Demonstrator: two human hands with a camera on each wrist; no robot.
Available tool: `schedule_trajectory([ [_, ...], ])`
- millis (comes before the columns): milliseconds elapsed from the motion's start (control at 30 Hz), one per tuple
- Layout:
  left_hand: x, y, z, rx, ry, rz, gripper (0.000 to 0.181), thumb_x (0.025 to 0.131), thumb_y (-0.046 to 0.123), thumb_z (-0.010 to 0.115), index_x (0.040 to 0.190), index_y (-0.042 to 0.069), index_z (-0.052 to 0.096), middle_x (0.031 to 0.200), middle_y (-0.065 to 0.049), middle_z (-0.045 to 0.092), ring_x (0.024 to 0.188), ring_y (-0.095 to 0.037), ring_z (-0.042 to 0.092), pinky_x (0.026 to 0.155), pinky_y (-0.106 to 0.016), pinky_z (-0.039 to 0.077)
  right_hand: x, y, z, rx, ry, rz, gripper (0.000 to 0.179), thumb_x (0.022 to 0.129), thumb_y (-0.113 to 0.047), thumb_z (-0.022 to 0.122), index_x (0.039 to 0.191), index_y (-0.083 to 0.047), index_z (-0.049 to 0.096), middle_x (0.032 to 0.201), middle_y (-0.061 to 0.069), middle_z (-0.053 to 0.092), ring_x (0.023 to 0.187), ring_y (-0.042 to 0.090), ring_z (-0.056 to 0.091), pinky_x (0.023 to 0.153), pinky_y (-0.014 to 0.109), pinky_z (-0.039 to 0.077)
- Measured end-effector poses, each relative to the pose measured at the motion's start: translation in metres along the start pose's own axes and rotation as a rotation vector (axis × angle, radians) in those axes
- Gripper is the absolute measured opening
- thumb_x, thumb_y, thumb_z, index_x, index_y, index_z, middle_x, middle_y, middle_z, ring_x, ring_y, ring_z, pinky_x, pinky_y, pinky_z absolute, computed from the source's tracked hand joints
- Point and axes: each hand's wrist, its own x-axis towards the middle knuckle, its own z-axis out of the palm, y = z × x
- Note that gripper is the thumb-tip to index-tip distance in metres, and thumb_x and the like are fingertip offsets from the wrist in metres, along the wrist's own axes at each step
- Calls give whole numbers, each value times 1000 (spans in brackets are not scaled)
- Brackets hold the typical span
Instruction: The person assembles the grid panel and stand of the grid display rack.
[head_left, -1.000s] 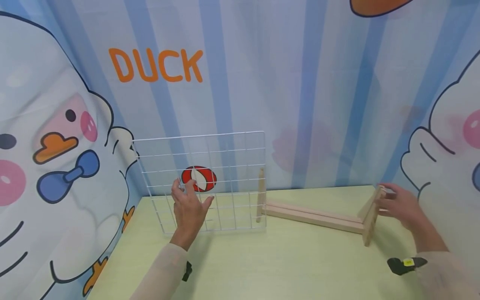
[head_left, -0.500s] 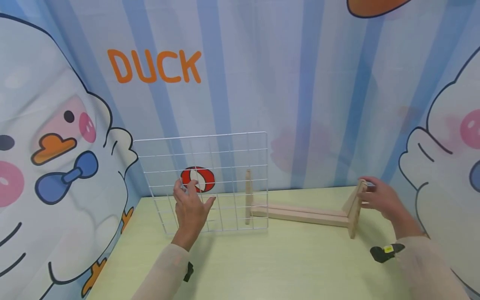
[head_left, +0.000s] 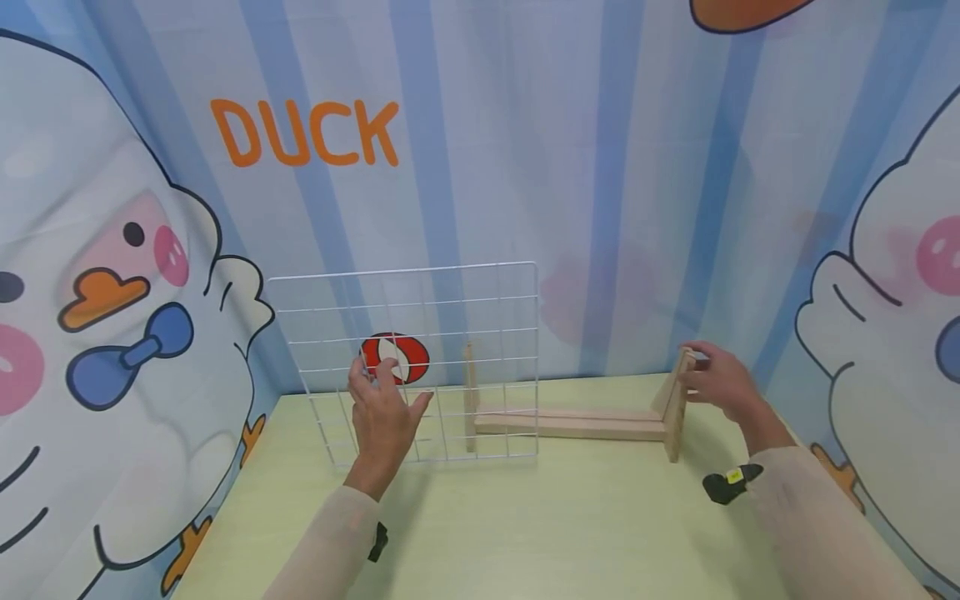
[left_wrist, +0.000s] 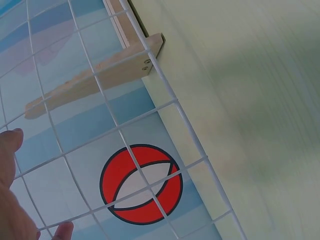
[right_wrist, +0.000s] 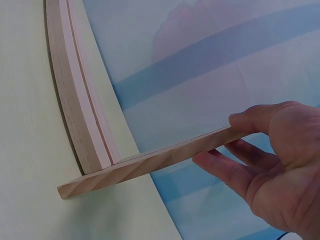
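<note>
A white wire grid panel stands upright on the left of the table, held by my left hand, whose fingers hook through its wires. To the right is a wooden stand: a long grooved bar between two upright end boards. My right hand pinches the upper end of the right end board, thumb on one face and fingers on the other. The stand's left end board lies behind the grid, seen through its wires, with two screw heads near its base. Part of my left hand is cut off in the left wrist view.
The pale yellow-green table runs back to a blue striped curtain printed with ducks and lettering. The curtain hangs along the back and both sides. A red-and-white printed shape on it shows through the grid.
My right hand has slid the wooden stand leftward, so more of it now lies behind the grid, and its bar has turned nearly level with the grid. My left hand stays almost still.
</note>
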Motion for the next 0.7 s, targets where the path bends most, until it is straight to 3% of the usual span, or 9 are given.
schedule_trajectory([
  [367,1,3,1,14,3,16,73,77,29,91,132,11,47,154,-23,29,128,-42,46,78,-51,62,12,-14,20,31,-18,-25,66,100,-3,54,159,-3,25,151,40,36,135,54,48,97,53,56],
  [700,2,9,3,-8,52,58,73,73,22,93,129,9,48,150,-25,33,131,-45,44,82,-57,60,16,-28,34,53,-43,-26,65,100,-2,53,159,-2,26,150,40,37,135,54,47,99,54,54],
])
